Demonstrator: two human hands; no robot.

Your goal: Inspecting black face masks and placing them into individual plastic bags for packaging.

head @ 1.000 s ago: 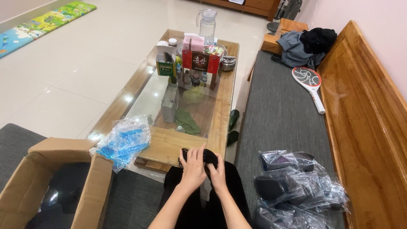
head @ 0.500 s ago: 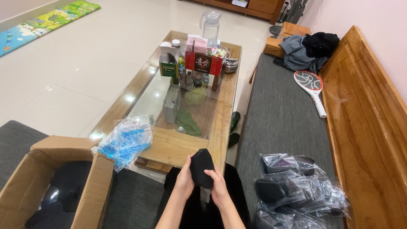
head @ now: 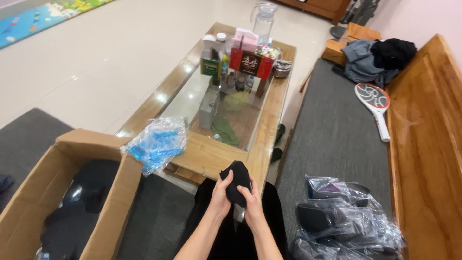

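black cloth bundle [head: 237, 183] between both fingers [head: 230, 182]

Coffee table [head: 207, 156] edge blocks ahead; cardboard box [head: 108, 192] left, plastic-wrapped bundles [head: 337, 221] right; lap gap open.

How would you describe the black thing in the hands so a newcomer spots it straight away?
Start at the glass-topped wooden coffee table and come to its near edge, where both hands, the left hand and the right hand, meet above the lap. Between them is a small black fabric piece, bunched up. Unlike the dark items in clear plastic bags on the bench beside it, it is unwrapped.
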